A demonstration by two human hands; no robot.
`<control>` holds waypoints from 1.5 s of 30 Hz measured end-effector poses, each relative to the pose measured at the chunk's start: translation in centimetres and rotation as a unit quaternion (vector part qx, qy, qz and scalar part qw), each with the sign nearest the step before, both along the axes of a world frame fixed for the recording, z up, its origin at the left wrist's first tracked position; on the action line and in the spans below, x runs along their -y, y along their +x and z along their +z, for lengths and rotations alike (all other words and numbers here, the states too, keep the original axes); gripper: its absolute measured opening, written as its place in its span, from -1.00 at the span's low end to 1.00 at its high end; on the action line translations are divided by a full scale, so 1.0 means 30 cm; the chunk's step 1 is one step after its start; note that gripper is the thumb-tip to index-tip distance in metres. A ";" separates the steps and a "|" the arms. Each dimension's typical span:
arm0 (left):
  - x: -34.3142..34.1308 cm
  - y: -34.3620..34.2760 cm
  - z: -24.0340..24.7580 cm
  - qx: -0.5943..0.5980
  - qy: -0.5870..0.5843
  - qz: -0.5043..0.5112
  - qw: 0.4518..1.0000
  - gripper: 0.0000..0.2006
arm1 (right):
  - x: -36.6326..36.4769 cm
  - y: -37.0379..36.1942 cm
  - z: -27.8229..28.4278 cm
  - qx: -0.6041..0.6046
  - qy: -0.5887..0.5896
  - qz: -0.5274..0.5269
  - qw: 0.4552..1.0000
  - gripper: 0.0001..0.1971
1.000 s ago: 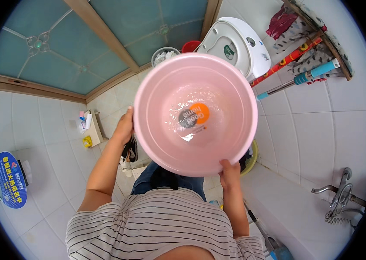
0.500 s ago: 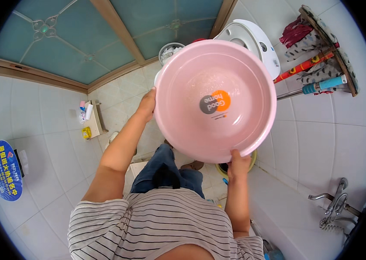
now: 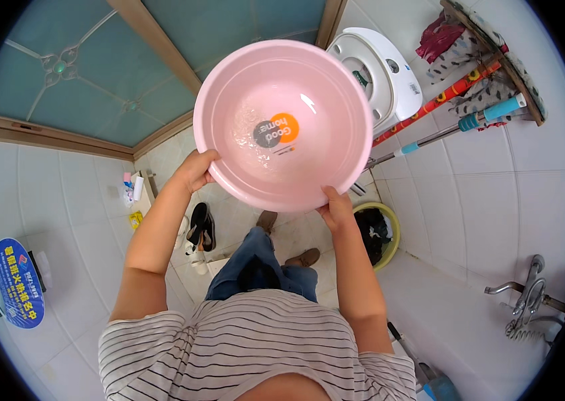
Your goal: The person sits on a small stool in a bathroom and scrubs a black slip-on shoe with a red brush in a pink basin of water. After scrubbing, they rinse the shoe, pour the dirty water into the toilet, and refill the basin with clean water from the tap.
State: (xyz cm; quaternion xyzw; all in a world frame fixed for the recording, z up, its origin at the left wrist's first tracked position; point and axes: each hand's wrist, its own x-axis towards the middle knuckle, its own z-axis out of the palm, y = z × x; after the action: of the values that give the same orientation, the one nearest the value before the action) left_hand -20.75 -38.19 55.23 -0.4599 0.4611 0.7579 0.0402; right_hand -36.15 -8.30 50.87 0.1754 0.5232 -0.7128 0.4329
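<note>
White-tiled walls (image 3: 62, 200) and a blue-green glass door (image 3: 95, 73) enclose a small washroom, seen from above. At far left, a blue oval sign (image 3: 16, 283) stands out against the tiles. Further right, dark shoes (image 3: 201, 227) sit on the floor (image 3: 172, 150). Next is the left hand (image 3: 195, 170), its grip clasping the near-left rim of a pink basin (image 3: 336, 127). The basin is held up in the far middle; glints inside suggest shallow clear water. Compared with a moment ago, it has shifted left and farther from the body, which suggests it is being carried, so keeping it level probably matters. The right hand (image 3: 337, 208) grips the near-right rim, thumb on top. To its right, a yellow tub (image 3: 395, 234) of dark cloth (image 3: 372, 230) now shows more fully. Beyond stands a white lidded appliance (image 3: 399, 77); rightmost is a metal tap (image 3: 531, 287).
</note>
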 end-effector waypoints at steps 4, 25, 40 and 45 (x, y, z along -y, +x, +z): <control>0.043 -0.059 -0.023 0.059 -0.100 -0.002 0.993 -0.52 | -0.033 0.039 -0.041 0.052 0.075 0.057 0.994 -0.53; 0.071 -0.325 -0.205 0.152 -0.616 -0.109 0.765 -0.39 | -0.795 0.318 -0.020 0.054 0.229 -0.121 0.964 -0.73; 0.062 -0.249 -0.121 -0.005 -0.777 -0.084 0.624 -0.27 | -0.809 0.318 -0.010 0.053 0.214 -0.112 0.969 -0.72; 0.024 -0.260 -0.054 -0.023 -0.784 -0.089 0.614 -0.30 | -0.815 0.305 0.016 0.046 0.209 -0.108 0.971 -0.73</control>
State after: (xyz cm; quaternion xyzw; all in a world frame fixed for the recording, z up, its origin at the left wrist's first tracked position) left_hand -28.54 -38.91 53.60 -0.2558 0.9190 0.1111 -0.2788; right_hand -26.99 16.15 51.35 0.3500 0.6179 -0.6218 0.3303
